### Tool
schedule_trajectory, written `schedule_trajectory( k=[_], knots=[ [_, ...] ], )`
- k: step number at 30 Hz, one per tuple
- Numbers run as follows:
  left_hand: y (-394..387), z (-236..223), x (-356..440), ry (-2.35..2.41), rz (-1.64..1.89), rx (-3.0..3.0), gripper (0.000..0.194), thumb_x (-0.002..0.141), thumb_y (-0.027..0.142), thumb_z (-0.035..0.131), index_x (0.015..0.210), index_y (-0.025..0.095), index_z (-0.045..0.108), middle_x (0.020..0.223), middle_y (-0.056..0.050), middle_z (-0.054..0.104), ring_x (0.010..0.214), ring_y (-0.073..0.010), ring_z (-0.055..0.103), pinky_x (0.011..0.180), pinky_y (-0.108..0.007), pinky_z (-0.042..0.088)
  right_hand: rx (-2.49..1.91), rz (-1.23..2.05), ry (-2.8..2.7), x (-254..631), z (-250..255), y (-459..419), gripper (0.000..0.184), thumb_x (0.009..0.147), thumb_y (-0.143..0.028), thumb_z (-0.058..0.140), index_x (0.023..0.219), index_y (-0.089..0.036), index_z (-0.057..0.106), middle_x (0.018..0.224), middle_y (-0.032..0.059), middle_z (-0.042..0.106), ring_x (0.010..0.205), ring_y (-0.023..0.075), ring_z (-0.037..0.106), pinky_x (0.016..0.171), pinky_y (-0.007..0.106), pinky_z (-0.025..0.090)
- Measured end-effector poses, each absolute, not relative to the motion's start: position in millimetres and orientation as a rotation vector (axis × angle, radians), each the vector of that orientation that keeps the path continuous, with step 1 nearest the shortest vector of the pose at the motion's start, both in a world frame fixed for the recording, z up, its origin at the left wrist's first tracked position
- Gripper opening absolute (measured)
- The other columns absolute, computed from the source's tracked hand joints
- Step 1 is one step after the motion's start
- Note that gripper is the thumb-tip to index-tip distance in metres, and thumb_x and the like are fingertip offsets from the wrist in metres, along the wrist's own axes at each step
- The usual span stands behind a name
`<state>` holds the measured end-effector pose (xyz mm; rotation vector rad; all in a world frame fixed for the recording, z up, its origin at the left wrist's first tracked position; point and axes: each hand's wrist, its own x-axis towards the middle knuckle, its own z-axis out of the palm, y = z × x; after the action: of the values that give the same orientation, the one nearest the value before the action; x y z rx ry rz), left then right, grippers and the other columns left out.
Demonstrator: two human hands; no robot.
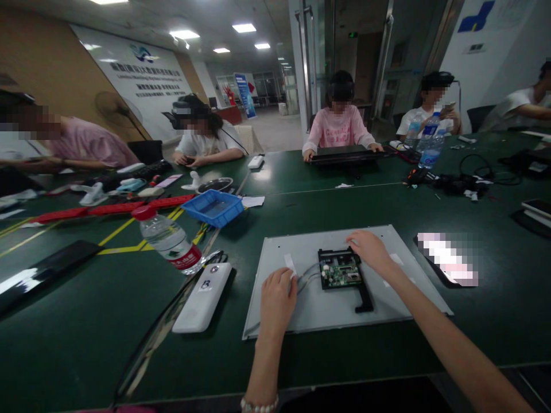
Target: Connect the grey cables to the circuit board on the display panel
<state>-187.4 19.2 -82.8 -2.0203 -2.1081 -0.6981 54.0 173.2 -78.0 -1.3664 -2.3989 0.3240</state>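
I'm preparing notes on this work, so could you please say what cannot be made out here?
In the head view:
Left hand: its own back hides whether it grips the cables.
Circuit board: its printed markings are too small to read.
Phone: pixelation blurs the screen.
Right forearm: cut off by the bottom edge.

A black circuit-board frame [340, 274] lies at the right hand [369, 250], grey cables [308, 277] just beside the left hand [278, 295].
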Motion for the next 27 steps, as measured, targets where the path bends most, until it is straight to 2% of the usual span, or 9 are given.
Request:
schedule_trajectory(
  k=[4, 7, 14, 21, 27],
  knots=[
    [19.0, -80.8, -187.6, -2.096, -0.727, -2.025, 0.021, 0.090, 0.024, 0.043, 0.101, 0.018, 0.060, 0.106, -0.008, 0.063, 0.099, -0.0231, 0.057, 0.088, -0.039, 0.044, -1.440, 0.175, -2.324, 84.1, -79.2, 174.2, 0.026, 0.088, -0.018, 0.043, 0.098, -0.018, 0.068, 0.104, 0.0096, 0.065, 0.100, 0.0230, 0.057, 0.087, 0.032, 0.041],
    [19.1, -78.5, -187.0, -2.083, -0.743, -2.036, 0.022, 0.091, 0.025, 0.043, 0.100, 0.018, 0.061, 0.105, -0.008, 0.063, 0.098, -0.0234, 0.057, 0.088, -0.040, 0.044, -1.504, 0.235, -2.339, 100.7, -92.3, 175.7, 0.025, 0.085, -0.015, 0.046, 0.094, -0.019, 0.069, 0.102, 0.0101, 0.066, 0.101, 0.0231, 0.057, 0.090, 0.033, 0.040],
    [19.2, -77.5, -186.9, -2.080, -0.770, -2.030, 0.023, 0.091, 0.027, 0.042, 0.103, 0.018, 0.061, 0.107, -0.008, 0.062, 0.101, -0.0239, 0.056, 0.090, -0.040, 0.043, -1.526, 0.345, -2.229, 117.9, -103.6, 177.9, 0.030, 0.083, -0.016, 0.043, 0.102, -0.017, 0.067, 0.107, 0.0100, 0.065, 0.102, 0.0217, 0.058, 0.093, 0.034, 0.041],
    [19.8, -78.4, -187.7, -2.046, -0.786, -2.030, 0.021, 0.091, 0.026, 0.043, 0.102, 0.019, 0.060, 0.107, -0.008, 0.062, 0.101, -0.0235, 0.056, 0.090, -0.040, 0.043, -1.429, 0.812, -2.320, 141.7, -95.0, 162.0, 0.030, 0.070, -0.024, 0.060, 0.099, -0.020, 0.067, 0.102, 0.0073, 0.066, 0.090, 0.0214, 0.062, 0.080, 0.032, 0.047],
    [20.0, -80.5, -187.4, -2.032, -0.784, -2.055, 0.021, 0.091, 0.024, 0.042, 0.105, 0.019, 0.058, 0.109, -0.008, 0.061, 0.102, -0.0233, 0.056, 0.090, -0.041, 0.043, -1.440, 0.932, -2.376, 142.8, -99.8, 163.2, 0.018, 0.068, -0.021, 0.057, 0.082, -0.020, 0.069, 0.082, 0.0048, 0.068, 0.076, 0.0190, 0.063, 0.069, 0.030, 0.047]
  ],
)
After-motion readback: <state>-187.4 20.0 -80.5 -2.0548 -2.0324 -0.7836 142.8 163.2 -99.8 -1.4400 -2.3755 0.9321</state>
